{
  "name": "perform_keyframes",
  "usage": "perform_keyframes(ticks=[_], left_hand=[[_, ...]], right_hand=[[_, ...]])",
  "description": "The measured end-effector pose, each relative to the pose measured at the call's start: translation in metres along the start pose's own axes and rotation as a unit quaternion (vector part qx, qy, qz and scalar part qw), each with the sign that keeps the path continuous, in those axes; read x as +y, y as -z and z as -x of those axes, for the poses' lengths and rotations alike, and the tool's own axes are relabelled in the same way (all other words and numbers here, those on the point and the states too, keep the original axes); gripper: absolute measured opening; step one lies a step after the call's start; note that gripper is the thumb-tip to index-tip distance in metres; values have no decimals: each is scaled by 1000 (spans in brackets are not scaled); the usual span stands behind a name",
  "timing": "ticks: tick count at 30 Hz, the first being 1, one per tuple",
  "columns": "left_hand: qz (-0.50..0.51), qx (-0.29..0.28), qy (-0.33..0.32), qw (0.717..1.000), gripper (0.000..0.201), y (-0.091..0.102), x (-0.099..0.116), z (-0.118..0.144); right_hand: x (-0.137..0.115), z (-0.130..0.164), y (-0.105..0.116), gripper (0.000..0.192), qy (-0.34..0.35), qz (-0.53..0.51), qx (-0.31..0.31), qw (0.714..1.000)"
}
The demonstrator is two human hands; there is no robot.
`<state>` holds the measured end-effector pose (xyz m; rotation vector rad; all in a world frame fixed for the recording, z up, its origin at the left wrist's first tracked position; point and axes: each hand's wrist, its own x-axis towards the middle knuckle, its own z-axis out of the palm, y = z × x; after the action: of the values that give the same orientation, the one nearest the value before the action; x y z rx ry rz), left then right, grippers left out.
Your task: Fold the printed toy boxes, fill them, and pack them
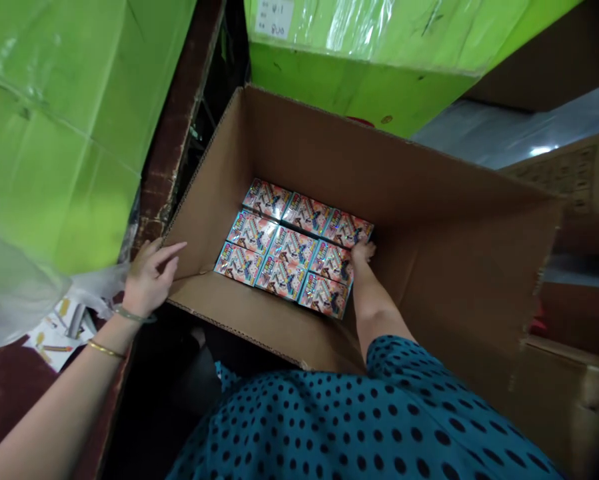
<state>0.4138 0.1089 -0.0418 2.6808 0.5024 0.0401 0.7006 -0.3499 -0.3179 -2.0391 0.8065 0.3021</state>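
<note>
A large brown cardboard carton stands wide open in front of me. On its floor, toward the left end, several small colourful printed boxes lie in close rows, faces up. My right hand reaches down inside and touches the right side of these boxes, near the far right one. Most of its fingers are hidden or blurred, so their grip is unclear. At the carton's left rim is my left hand, open, its fingers apart and nothing in it.
Green plastic-wrapped packages stand at the left and behind the carton. Printed papers and translucent plastic lie on a dark red surface at left. More brown cartons are on the right.
</note>
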Motion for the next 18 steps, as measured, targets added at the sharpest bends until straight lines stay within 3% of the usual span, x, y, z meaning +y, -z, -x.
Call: perform_keyframes(ticks=[3,5,6,8,9,10,11,15,18], left_hand=[[-1,9,-4,1000,38,-2,-1,2],[-1,16,1,1000,37,-4,-1,4],[-1,17,3,1000,36,-5,-1,5],[1,16,8,1000,36,-7,0,5],[3,16,9,1000,35,-8,0,6],[5,16,7,1000,35,-9,1,6],[8,16,5,1000,35,-10,1,6],[17,24,-5,1000,37,-12,2,7],[23,31,-8,999,37,-13,2,7]], right_hand=[[3,49,-29,52,131,81,-70,986],[21,102,-57,48,240,133,-178,945],[35,131,-71,47,299,163,-250,906],[64,183,-96,54,521,314,-413,678],[76,202,-108,56,576,350,-445,590],[84,215,-120,57,611,370,-466,522],[89,224,-132,58,632,377,-480,478],[80,230,-175,65,661,372,-516,399],[70,231,-188,70,660,391,-492,411]])
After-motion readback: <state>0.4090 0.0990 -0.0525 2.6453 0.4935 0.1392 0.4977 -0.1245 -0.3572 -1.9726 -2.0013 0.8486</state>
